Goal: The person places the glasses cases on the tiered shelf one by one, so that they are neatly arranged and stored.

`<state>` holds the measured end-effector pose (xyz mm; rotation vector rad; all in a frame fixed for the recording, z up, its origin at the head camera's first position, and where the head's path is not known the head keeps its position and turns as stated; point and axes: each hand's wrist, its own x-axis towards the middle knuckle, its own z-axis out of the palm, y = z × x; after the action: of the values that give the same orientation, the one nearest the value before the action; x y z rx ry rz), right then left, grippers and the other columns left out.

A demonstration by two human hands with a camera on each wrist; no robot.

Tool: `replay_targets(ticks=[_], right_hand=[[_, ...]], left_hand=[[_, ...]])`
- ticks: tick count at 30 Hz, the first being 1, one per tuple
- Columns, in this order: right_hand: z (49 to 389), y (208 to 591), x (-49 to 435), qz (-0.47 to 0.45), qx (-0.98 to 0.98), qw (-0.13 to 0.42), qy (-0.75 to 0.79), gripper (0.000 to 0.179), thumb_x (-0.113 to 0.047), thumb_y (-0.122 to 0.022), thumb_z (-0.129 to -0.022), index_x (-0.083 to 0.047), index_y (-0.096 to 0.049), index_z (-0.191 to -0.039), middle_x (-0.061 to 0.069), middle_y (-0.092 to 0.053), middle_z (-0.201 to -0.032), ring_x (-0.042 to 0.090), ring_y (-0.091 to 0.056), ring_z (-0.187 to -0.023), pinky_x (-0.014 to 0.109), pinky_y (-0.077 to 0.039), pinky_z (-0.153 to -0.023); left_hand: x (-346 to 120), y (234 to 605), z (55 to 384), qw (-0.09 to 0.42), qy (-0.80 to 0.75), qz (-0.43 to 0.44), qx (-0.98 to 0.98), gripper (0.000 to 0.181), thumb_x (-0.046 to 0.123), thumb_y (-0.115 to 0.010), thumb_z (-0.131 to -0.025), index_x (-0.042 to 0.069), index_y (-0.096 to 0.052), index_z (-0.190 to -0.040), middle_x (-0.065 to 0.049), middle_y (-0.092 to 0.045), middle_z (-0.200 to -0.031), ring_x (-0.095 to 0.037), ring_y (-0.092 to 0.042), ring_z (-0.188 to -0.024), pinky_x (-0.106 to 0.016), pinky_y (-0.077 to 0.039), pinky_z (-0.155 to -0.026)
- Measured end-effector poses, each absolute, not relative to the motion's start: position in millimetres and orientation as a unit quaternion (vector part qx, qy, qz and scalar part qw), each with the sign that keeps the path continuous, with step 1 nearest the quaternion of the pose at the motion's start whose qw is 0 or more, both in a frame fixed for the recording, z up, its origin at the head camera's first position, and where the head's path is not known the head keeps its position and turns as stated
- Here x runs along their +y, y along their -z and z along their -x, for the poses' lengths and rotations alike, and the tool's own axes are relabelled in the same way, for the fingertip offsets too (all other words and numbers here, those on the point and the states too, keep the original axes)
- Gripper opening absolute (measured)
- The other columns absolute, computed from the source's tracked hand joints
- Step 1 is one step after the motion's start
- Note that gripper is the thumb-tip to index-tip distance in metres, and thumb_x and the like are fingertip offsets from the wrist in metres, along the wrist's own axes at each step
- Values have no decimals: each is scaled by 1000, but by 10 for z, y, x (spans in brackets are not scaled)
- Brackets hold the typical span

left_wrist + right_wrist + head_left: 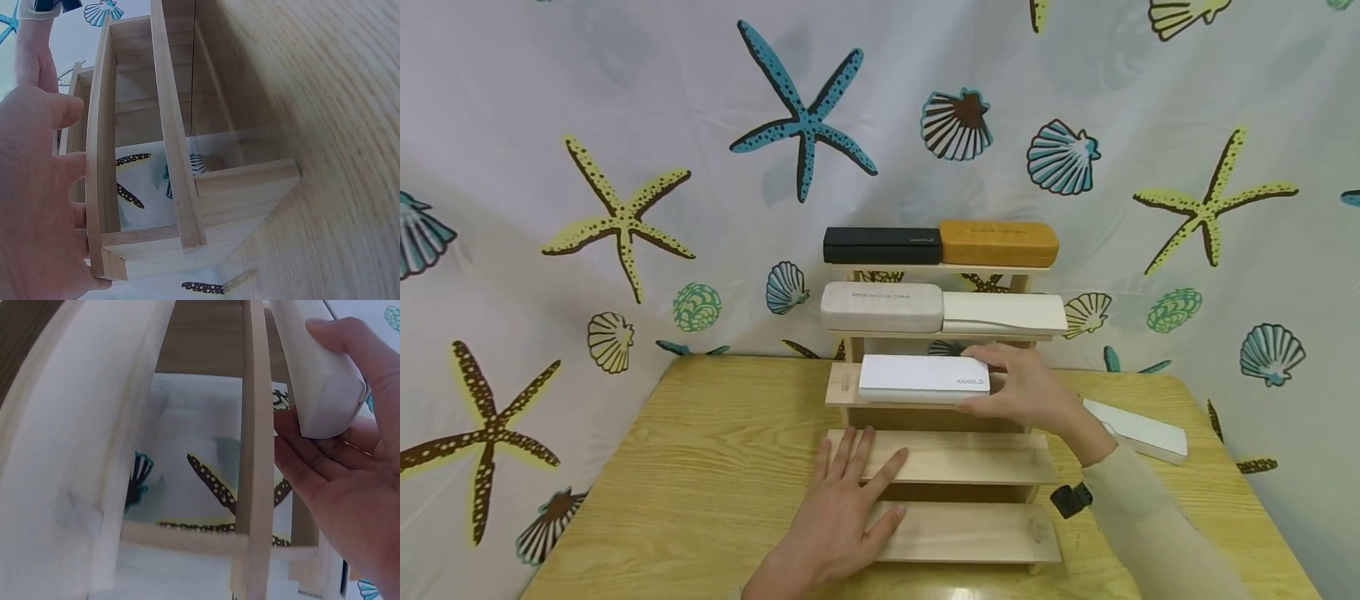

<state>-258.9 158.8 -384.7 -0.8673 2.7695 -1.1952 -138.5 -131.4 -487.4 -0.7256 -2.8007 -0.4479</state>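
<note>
A tiered wooden rack (955,457) stands on the table. On its middle tier is a white glasses case (917,373) lettered in grey. My right hand (1028,393) holds this case by its right end. In the right wrist view, the thumb lies on one side of the case (312,359) and the other fingers are around the opposite side. Fingers spread, my left hand (838,521) rests on the left part of the two lower tiers. The left wrist view has that hand (44,187) against the rack's edge.
Black (882,246) and orange (998,243) cases occupy the top tier. Below them are a pale grey case (882,307) and an off-white case (1004,312). Another white case (1138,429) lies on the table (715,467), right of the rack. A patterned cloth (880,200) hangs behind.
</note>
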Motion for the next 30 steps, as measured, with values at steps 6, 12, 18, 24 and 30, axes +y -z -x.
replay_targets(ticks=[6, 12, 18, 24, 30], right_hand=[[2614, 3877, 1402, 273, 879, -3, 391, 68, -28, -92, -81, -7, -67, -140, 13, -68, -140, 30, -66, -126, 49, -57, -105], [2655, 3914, 1285, 275, 881, -8, 384, 68, -30, -91, -82, -7, -66, -141, 10, -69, -140, 28, -67, -123, 49, -56, -103], [2673, 3937, 1195, 272, 889, -16, 369, 72, -33, -92, -81, -5, -65, -142, 12, -67, -143, 32, -62, -133, 53, -51, -111], [2686, 3964, 1153, 270, 893, -9, 361, 75, -37, -92, -81, -6, -64, -144, 12, -66, -144, 33, -60, -136, 53, -50, -113], [2707, 3972, 1150, 269, 894, -6, 358, 73, -39, -90, -81, -9, -65, -143, 10, -67, -142, 31, -63, -131, 53, -51, -110]], left_hand=[[-1313, 4867, 1392, 96, 150, 246, -953, 61, 48, -53, -106, 27, -42, -163, -29, -27, -170, -51, -21, -160, -73, -13, -126], [-1315, 4862, 1397, 85, 153, 244, -954, 62, 49, -53, -107, 28, -41, -164, -28, -24, -171, -50, -18, -160, -72, -11, -127], [-1321, 4866, 1398, 85, 154, 241, -954, 62, 49, -53, -107, 29, -41, -164, -27, -24, -172, -49, -17, -161, -72, -11, -127], [-1323, 4872, 1398, 86, 151, 241, -955, 61, 50, -52, -107, 29, -42, -163, -27, -24, -172, -49, -18, -161, -72, -12, -127], [-1326, 4879, 1399, 83, 153, 240, -955, 62, 50, -51, -107, 29, -41, -164, -27, -23, -172, -49, -17, -161, -72, -11, -127]])
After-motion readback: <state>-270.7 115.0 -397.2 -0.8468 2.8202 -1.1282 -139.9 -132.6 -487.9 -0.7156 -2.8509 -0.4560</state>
